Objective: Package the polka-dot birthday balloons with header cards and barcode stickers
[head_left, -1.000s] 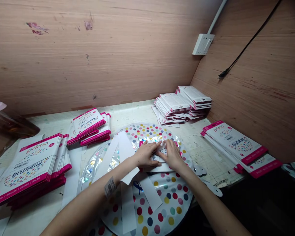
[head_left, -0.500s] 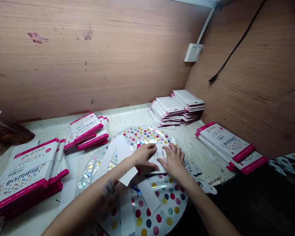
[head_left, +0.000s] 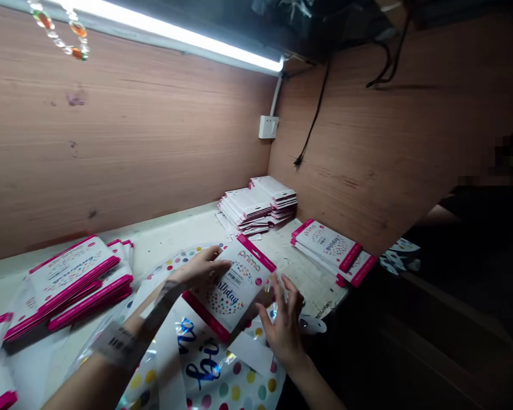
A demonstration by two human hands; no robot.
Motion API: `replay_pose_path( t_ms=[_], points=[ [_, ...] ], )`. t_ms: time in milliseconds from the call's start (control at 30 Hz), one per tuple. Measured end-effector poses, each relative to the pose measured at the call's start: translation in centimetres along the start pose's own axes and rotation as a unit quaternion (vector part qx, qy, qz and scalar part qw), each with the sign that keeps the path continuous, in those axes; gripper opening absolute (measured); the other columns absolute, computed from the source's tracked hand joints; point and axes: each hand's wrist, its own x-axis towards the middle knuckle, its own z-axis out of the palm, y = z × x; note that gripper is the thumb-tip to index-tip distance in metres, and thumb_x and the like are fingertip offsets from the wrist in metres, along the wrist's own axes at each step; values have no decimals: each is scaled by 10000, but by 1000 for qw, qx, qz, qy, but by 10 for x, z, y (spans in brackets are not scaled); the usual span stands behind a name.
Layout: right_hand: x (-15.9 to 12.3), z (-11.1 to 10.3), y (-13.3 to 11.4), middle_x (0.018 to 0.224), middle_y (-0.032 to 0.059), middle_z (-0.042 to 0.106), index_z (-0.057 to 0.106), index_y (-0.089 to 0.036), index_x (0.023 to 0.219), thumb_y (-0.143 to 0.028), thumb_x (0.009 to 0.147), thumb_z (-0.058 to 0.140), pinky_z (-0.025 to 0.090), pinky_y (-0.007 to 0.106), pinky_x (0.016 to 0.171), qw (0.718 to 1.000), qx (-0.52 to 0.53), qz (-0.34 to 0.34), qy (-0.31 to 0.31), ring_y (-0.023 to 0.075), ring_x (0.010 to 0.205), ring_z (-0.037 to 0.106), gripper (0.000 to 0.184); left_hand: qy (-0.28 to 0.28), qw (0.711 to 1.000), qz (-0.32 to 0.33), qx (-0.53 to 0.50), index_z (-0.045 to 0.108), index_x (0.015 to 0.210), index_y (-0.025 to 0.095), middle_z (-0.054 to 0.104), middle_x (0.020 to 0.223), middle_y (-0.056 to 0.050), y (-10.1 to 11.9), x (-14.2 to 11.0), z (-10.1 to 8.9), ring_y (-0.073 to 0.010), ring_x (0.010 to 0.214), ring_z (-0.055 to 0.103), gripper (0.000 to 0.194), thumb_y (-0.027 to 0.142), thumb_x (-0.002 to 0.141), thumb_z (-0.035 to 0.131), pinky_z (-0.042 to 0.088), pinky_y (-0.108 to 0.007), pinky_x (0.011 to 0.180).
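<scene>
My left hand grips the top edge of a white and pink "prima" birthday balloon pack and holds it tilted above the bench. My right hand is just below and right of the pack, fingers spread, nothing in it. Under both lies a flat foil balloon with coloured dots and blue lettering, with white paper strips on it. A barcode band sits on my left wrist.
Stacks of the same pink-edged packs lie at the left and at the right by the side wall. White printed cards are piled in the back corner. A wall socket and a light strip are above.
The pack was pressed flat on the balloon under both hands; now my left hand has lifted it face up and my right hand has come off it. The view swung up and right.
</scene>
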Motion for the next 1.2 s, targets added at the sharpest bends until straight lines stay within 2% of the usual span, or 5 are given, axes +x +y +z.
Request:
replay_pose_path(
  t_ms=[200,533,733,967,1200],
  points=[
    [42,-10,-13,1058,119,707,463,-192,1298,-525,829,617,573,447,783,826,471,288,-113,277,918,691,595,72,939,-22,-336,446,1046,191,664,1022,-101,38,-20,37,-247,939,668,548,555,727,703,532,-388,834],
    [200,-165,123,1243,228,613,628,-144,1146,-446,706,738,464,561,934,970,40,200,-135,400,1154,570,544,-47,954,50,292,545,1348,309,516,1413,-126,-15,-123,61,-384,1289,458,572,422,806,687,396,-582,1041],
    [174,-115,153,1489,249,361,593,-203,1306,-470,672,760,102,788,985,956,-221,89,-169,582,1362,176,708,-53,942,15,331,434,1448,272,267,1567,-192,-31,-130,78,-505,1415,199,817,634,754,666,252,-702,1070],
    [165,-116,192,1487,269,353,453,-205,1438,-700,843,426,221,757,920,880,-440,42,-174,589,1309,264,774,-92,929,106,343,511,1377,267,245,1582,-158,-46,-126,47,-452,1446,128,728,696,791,570,108,-710,1107],
    [205,-46,110,1404,239,449,531,-113,1321,-541,902,454,415,524,950,894,-397,-170,-120,395,1239,426,604,19,932,98,349,284,1502,312,208,1599,-139,-48,-147,40,-409,1464,130,745,553,866,587,191,-715,1089]
  ],
)
